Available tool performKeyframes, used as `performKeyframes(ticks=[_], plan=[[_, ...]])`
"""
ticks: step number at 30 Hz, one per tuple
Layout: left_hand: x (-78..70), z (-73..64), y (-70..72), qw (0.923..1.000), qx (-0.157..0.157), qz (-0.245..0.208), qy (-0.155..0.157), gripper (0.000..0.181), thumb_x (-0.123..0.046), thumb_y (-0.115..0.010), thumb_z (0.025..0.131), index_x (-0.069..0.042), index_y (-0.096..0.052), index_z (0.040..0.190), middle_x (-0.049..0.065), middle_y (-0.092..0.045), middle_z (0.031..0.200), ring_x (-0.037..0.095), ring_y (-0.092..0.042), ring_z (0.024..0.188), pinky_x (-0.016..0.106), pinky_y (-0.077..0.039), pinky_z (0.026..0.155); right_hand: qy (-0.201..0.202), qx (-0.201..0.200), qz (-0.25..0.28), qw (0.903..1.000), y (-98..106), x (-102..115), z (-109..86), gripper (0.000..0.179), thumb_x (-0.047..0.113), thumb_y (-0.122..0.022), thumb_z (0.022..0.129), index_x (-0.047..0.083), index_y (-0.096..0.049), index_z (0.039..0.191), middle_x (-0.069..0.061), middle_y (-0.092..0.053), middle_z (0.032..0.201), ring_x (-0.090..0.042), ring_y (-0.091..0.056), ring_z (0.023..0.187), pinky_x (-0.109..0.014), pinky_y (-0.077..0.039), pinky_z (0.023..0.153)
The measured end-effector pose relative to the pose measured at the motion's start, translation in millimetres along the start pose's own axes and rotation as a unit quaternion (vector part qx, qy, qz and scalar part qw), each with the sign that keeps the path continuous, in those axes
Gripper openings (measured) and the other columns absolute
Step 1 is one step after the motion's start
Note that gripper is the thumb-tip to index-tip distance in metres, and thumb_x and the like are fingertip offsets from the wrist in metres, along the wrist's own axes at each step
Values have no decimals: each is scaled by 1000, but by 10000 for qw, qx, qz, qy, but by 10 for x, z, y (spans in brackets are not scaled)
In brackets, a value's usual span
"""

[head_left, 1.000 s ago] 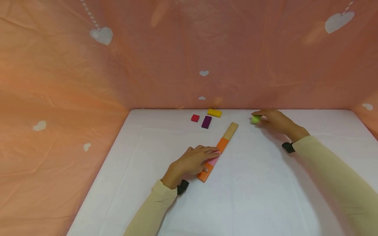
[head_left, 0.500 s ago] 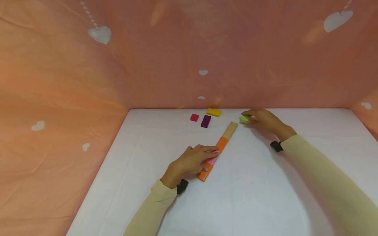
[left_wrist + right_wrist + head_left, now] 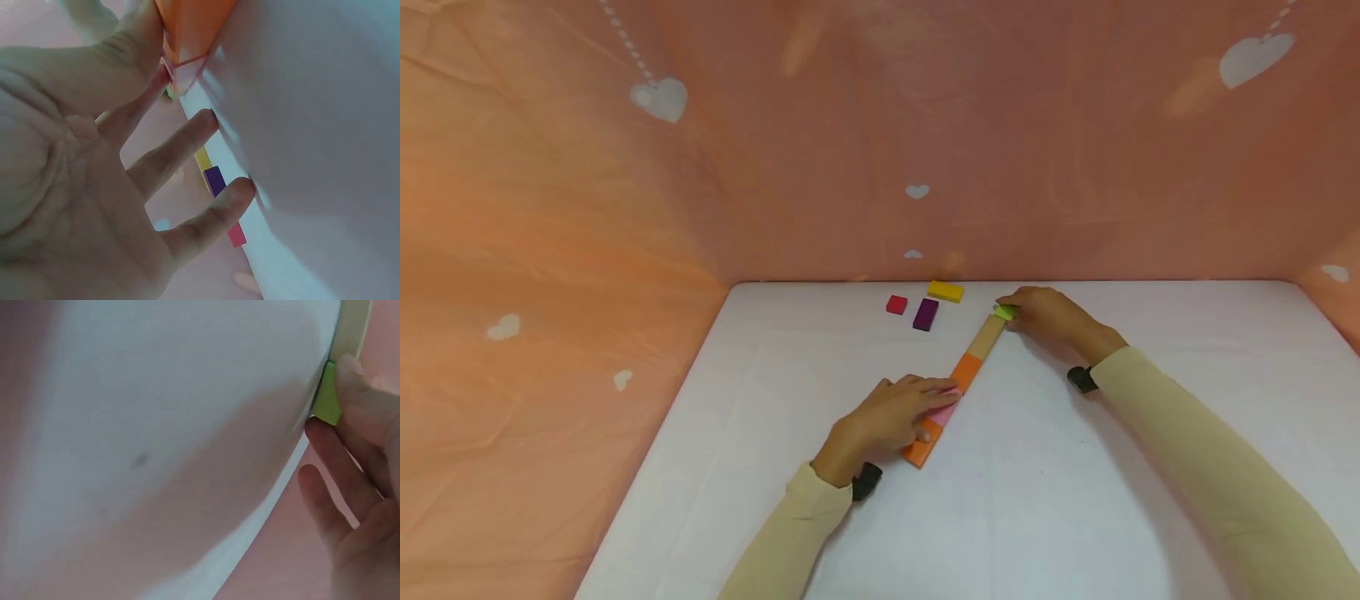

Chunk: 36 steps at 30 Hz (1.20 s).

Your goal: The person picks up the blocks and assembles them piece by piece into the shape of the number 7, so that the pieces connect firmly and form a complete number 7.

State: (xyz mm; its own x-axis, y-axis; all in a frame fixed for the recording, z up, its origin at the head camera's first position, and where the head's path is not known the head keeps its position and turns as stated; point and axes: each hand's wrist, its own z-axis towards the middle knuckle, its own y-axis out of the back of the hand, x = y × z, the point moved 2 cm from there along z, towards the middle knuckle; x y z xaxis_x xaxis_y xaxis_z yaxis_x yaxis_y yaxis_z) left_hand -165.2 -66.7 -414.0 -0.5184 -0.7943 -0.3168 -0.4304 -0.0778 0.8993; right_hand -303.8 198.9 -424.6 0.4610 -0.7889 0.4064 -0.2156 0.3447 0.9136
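Two hands (image 3: 889, 414) (image 3: 1051, 318), green block (image 3: 1005, 312) — pinched in right

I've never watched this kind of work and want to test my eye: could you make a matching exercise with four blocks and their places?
1. red block
2. pink block
3. green block
4. yellow block

A. pinched by the right hand
B. nearest the table's back edge
C. left of the purple block
D. between orange blocks

Pairs: 1-C, 2-D, 3-A, 4-B
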Motion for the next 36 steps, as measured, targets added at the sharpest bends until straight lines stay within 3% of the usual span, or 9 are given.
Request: performKeyframes(ticks=[14, 25, 36], plan=[[-128, -15, -1, 9995, -71, 300, 90, 65, -27, -69, 93, -31, -41, 152, -14, -34, 160, 16, -36, 146, 51, -39, 110, 87, 39, -27, 10000, -7, 36, 30, 42, 12, -70, 92, 9, -63, 134, -12, -70, 120, -30, -63, 111, -51, -47, 104], [-109, -31, 14, 9992, -93, 361, 138, 63, -28, -68, 94, -33, -42, 151, -15, -35, 160, 15, -37, 144, 46, -41, 108, -242, 92, 52, 9997, -23, 75, 33, 44, 12, -71, 92, 10, -62, 136, -12, -69, 119, -30, -62, 110, -53, -45, 105], [-101, -26, 27, 9995, -157, 278, 34, 61, -27, -69, 93, -32, -45, 150, -14, -38, 159, 16, -39, 143, 45, -42, 108, -325, 23, 94, 9994, -40, 46, 19, 44, 13, -71, 92, 11, -62, 135, -12, -70, 117, -29, -62, 107, -53, -47, 103]])
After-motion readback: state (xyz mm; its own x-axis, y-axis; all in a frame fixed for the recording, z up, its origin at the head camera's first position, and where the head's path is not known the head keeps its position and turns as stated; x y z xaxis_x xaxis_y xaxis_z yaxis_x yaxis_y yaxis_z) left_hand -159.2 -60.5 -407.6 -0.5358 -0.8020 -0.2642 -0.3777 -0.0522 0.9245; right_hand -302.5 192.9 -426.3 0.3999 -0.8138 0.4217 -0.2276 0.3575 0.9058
